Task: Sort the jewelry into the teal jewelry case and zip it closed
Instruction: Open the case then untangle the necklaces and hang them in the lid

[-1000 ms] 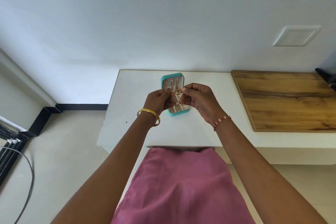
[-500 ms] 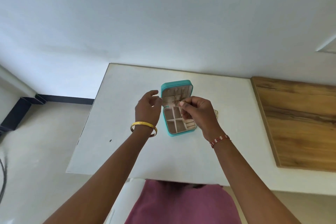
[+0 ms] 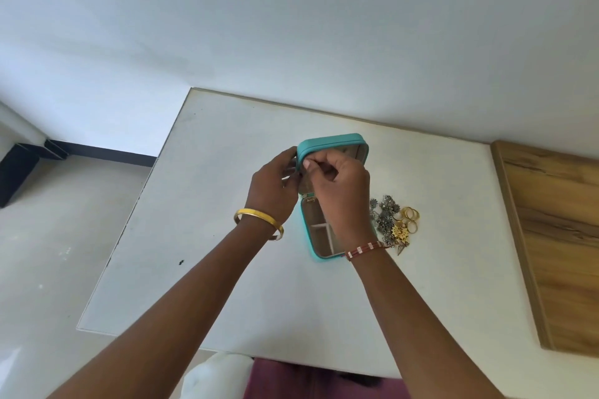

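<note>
Your right hand point(image 3: 337, 185) pinches something tiny at the open case point(image 3: 327, 197) lid; left hand point(image 3: 275, 188) curls beside it. Jewelry point(image 3: 393, 223) waits on the worktop point(image 3: 227, 269): light, snaggy, lift singly.

Beyond your hands rises a plain pale wall point(image 3: 291, 26). Under them lies a white tabletop point(image 3: 201, 236), a wooden board point(image 3: 557, 236) off to their right. Left of them, pale floor point(image 3: 48, 236) meets a black skirting point(image 3: 107, 152).
</note>
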Available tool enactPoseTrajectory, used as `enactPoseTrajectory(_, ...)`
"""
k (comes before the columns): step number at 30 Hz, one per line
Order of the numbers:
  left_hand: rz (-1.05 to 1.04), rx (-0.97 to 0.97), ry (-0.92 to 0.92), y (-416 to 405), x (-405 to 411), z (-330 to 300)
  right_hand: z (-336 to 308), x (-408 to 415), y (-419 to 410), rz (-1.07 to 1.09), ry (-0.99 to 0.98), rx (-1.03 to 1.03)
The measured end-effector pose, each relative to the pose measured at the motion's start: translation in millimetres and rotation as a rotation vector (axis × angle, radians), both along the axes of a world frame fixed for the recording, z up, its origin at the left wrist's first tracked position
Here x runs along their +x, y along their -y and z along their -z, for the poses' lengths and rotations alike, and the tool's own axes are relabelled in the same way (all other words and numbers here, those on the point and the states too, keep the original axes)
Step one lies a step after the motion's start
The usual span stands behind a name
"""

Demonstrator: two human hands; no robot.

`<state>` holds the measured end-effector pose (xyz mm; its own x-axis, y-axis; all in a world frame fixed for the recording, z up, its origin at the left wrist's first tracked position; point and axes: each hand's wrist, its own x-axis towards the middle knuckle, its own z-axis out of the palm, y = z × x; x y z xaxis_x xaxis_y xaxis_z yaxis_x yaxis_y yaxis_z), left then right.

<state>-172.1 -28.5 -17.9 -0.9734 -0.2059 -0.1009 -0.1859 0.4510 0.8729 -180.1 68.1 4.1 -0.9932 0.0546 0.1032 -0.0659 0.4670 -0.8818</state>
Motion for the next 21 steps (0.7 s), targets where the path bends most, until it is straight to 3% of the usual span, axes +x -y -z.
enactPoseTrajectory(14,-0.012,-0.039,-0.013,-6,1,-11,22,-4,22,0.326,-0.241,-0.012)
enactPoseTrajectory(21,-0.029,-0.046,-0.006,-6,2,-11,13,-9,19,0.455,-0.055,-0.191)
